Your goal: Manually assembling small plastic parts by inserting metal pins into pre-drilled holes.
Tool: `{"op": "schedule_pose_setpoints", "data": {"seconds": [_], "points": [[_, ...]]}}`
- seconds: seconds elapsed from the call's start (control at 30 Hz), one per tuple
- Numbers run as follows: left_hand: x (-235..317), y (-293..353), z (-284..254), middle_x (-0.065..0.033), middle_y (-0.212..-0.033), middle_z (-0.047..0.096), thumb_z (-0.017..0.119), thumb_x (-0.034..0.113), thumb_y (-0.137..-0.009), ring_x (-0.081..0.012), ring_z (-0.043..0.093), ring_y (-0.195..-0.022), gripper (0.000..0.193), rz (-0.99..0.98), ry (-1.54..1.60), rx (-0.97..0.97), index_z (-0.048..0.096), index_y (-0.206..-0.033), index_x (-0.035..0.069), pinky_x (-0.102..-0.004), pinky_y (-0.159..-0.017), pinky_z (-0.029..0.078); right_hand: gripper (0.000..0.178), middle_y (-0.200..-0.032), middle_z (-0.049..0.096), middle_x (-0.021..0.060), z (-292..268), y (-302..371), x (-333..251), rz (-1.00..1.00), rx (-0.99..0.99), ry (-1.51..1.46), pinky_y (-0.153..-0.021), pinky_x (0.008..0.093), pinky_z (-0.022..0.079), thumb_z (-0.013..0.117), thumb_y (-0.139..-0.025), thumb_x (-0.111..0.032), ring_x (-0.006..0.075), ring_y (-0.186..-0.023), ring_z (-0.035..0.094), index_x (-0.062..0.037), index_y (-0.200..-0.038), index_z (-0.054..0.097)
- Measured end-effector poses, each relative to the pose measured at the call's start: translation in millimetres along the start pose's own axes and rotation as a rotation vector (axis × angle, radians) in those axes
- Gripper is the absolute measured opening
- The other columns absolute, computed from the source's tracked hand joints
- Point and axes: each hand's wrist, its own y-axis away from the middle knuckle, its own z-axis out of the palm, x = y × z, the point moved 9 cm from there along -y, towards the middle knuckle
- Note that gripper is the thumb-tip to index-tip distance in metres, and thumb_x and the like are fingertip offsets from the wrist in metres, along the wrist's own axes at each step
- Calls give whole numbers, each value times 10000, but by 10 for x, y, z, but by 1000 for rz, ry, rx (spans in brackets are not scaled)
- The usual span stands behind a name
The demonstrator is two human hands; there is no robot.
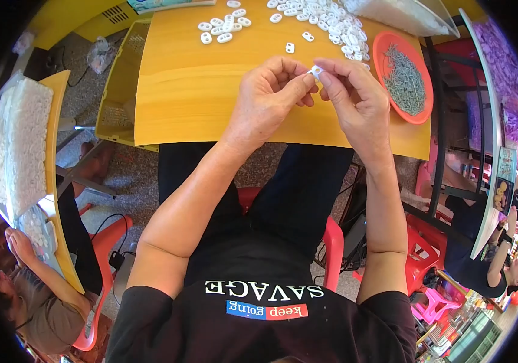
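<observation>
Above the near part of the table, my two hands meet at the fingertips. A small white plastic piece (316,71) with holes is pinched between the thumb and forefinger of my right hand (359,100). My left hand (265,100) is closed in a pinch against the piece's left side; what its fingertips grip is too small to make out. Just beyond lie two loose white two-hole pieces (290,48). To the right, an orange-red plate (426,103) holds a heap of thin grey metal screws or nails (404,78).
A large pile of white pieces (331,21) spreads at the table's far right, beside a clear bin (401,15). A smaller group (227,25) lies far left. A yellow crate (117,103) stands left of the table (186,91). Other people (47,308) sit at both sides.
</observation>
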Motion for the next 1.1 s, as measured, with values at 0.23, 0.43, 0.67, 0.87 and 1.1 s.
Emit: {"op": "schedule_pose_setpoints", "data": {"seconds": [0.23,0.43,0.67,0.87,1.1], "points": [[-14,-19,-29,-66,-804,666,620,86,-923,-97,608,-707,104,-7,34,23,605,-936,-16,-229,-661,493,156,-877,635,75,63,62,101,-12,107,-172,-662,230,514,622,-895,-7,118,-766,637,29,-1039,672],[3,-24,-12,-54,-828,651,633,126,-930,-97,591,-727,156,9,20,3,613,-1002,-10,-229,-699,474,191,-908,647,37,116,104,304,235,114,-438,-696,222,509,610,-924,-57,89,-790,622,21,-1096,641],[164,34,22,-47,-826,646,637,149,-930,-88,587,-725,177,48,39,-15,602,-994,-12,-221,-684,476,216,-878,643,27,230,158,401,395,147,-959,-683,236,504,616,-929,-113,64,-700,566,15,-1104,627],[200,149,-64,-70,-1013,631,567,186,-976,-118,577,-876,238,121,15,54,573,-1121,-2,-266,-815,462,272,-882,634,40,345,149,287,413,89,-1150,-676,253,515,618,-924,-97,84,-696,573,17,-1168,579],[352,197,85,-31,-1226,557,498,302,-1006,-85,510,-933,350,229,-56,-102,593,-1217,39,-213,-787,418,578,-908,626,59,475,145,45,412,41,-1190,-675,263,513,634,-903,-46,104,-720,577,-20,-1393,328]]}}
